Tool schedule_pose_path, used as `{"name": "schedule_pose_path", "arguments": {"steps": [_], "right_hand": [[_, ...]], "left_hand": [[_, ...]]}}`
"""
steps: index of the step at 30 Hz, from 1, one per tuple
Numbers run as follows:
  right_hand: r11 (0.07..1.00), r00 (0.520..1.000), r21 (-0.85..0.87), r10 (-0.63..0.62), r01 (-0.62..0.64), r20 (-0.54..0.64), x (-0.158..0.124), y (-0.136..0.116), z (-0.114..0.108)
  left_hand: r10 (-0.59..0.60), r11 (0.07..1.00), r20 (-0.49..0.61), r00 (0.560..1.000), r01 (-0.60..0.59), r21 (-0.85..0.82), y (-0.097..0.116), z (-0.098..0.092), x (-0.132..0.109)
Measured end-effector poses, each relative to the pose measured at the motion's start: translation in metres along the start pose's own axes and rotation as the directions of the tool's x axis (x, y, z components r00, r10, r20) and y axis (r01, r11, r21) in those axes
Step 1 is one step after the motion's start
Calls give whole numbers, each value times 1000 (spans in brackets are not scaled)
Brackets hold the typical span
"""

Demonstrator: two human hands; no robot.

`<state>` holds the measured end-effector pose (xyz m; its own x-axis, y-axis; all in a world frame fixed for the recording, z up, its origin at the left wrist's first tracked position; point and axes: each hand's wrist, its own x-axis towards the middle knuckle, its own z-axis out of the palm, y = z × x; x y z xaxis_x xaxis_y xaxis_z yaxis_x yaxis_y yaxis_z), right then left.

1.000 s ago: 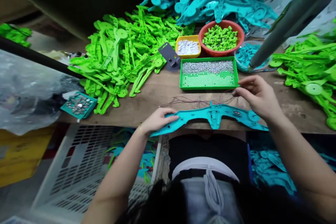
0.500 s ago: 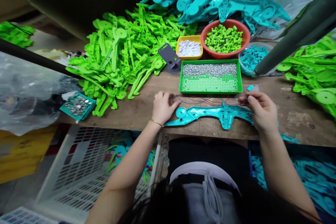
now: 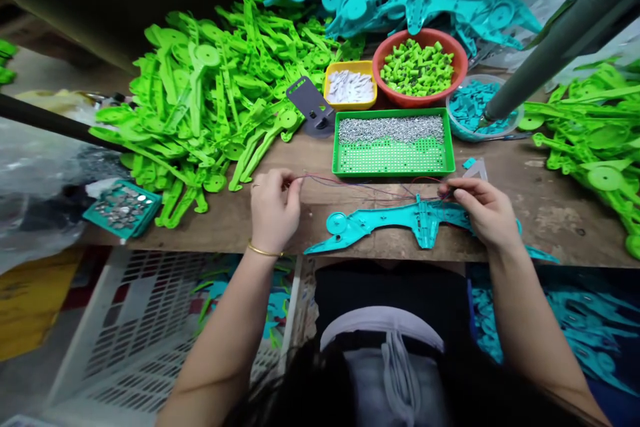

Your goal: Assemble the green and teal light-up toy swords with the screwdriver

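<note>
Stretching thin wires (image 3: 360, 185) between hands, green screw tray (image 3: 394, 163) just beyond

Teal plastic part (image 3: 400, 217), red-blue wires (image 3: 360, 185) (thin), green tray (image 3: 394, 165)

Teal part's (image 3: 400, 217) right end under the right hand (image 3: 483, 213); thin wires' (image 3: 360, 185) ends indistinct.
</note>
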<state>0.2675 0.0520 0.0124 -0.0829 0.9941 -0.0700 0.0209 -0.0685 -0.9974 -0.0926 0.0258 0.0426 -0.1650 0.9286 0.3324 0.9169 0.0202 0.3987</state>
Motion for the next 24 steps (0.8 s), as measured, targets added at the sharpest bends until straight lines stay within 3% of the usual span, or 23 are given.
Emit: {"name": "schedule_pose_path", "arguments": {"steps": [6,13,18,24], "right_hand": [[999,1000,35,14,-15,8,-2,-7,1],[995,1000,102,-9,11,-18,-7,-25,-6],[990,998,135,54,-49,-31,-6,-26,-9],[978,998,206,47,-37,-43,-5,-24,-6]], "left_hand": [[-12,980,-50,999,2,-199,18,-14,-8],[25,980,16,1000,-22,-199,20,-5,-13],[106,976,57,993,-92,-198,21,2,-14],[143,974,57,988,-130,-186,21,5,-14]]}}
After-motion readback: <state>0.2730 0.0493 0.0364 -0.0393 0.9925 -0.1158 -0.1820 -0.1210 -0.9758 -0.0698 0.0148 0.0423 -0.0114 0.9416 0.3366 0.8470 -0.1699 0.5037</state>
